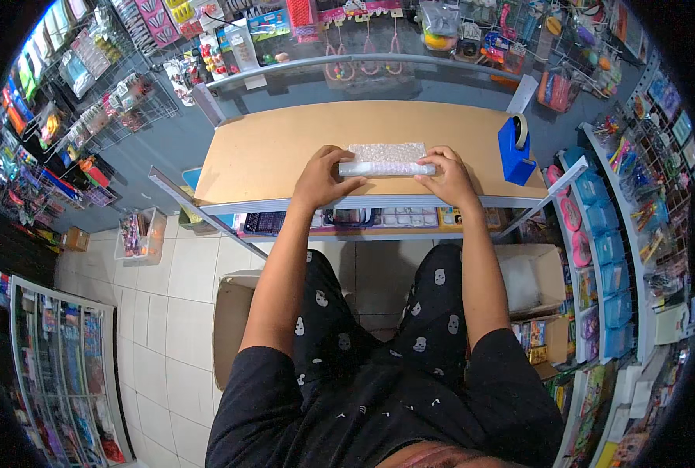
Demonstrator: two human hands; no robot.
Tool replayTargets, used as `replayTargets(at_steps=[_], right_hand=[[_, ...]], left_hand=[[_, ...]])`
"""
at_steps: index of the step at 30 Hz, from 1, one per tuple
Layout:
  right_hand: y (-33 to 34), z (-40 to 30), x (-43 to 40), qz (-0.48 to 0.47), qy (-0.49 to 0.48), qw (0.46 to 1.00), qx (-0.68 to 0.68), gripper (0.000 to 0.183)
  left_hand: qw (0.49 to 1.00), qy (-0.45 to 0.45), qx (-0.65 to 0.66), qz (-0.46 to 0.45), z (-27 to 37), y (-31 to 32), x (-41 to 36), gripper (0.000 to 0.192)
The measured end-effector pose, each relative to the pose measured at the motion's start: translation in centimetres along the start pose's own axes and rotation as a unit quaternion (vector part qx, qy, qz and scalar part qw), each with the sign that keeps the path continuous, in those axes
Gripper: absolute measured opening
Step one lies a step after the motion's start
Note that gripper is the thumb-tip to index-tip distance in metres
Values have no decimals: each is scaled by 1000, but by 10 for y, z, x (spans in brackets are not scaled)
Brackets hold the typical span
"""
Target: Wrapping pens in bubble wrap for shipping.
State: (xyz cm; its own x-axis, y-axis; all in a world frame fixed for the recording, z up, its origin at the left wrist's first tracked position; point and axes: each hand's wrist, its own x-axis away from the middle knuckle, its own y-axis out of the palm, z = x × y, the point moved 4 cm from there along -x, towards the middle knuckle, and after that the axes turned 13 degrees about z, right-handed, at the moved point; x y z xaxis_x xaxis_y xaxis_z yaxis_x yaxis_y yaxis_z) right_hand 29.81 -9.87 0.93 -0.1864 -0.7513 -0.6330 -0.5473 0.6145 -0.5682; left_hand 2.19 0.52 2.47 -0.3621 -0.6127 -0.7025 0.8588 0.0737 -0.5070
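Note:
A whitish roll (385,169), partly wrapped in bubble wrap, lies crosswise on the wooden tabletop (265,146). Behind it a flat piece of clear bubble wrap (387,152) stretches away from me. My left hand (327,177) grips the roll's left end, thumb in front and fingers behind. At the right end my right hand (450,177) holds it in the same way. What the roll has inside cannot be seen. A blue tape dispenser (516,153) with a roll of tape stands at the table's right end.
Metal uprights and a rail (365,58) frame the table. Below it is a shelf with trays (406,218). Cardboard boxes (233,327) stand beside my legs, and a plastic bin (142,237) is on the floor at left. Wall racks of packaged goods surround the place.

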Motion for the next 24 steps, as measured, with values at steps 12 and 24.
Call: replayTargets(at_steps=[12, 24], right_hand=[[10, 13, -3, 11, 47, 999, -2, 32], [8, 10, -4, 19, 87, 996, -7, 29]], left_hand=[[999, -25, 11, -24, -11, 4, 2, 42], [998, -25, 60, -8, -5, 2, -1, 30]])
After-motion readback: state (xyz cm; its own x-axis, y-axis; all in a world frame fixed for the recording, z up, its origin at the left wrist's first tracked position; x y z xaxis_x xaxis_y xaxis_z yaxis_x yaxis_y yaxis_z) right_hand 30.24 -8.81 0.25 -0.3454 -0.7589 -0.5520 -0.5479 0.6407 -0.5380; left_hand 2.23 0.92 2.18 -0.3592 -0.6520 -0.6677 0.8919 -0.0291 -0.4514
